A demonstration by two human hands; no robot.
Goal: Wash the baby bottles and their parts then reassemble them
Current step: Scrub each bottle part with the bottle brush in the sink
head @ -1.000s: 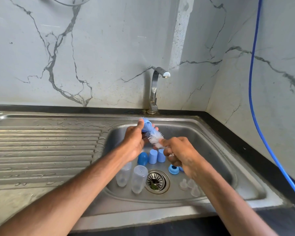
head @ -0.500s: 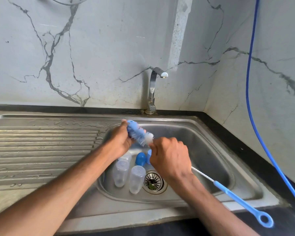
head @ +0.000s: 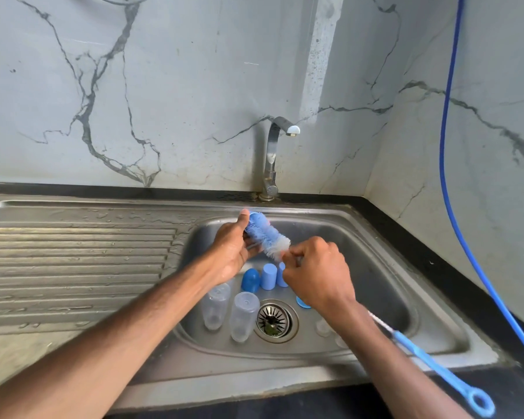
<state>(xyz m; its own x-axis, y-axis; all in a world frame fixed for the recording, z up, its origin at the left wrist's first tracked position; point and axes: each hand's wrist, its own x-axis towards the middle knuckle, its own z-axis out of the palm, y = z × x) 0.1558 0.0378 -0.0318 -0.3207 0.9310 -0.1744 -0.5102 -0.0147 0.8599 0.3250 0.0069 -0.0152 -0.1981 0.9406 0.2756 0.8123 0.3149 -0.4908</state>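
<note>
While the left hand (head: 233,249) grips the brush (head: 266,235) by its bristles and the right hand (head: 318,276) pinches its wire, bottles (head: 244,316) and caps (head: 268,276) stand separately in the sink (head: 375,243), so washing seems unfinished, reassembly unstarted.

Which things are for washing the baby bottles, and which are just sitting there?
For the job: bottle brush held by left hand and right hand, clear bottles, blue caps, sink, tap.
Just there: blue cord, draining board.

Both forearms reach forward; left hand (head: 232,252) grips a bottle (head: 256,226), right hand (head: 318,275) pinches the brush (head: 430,360) stem.
</note>
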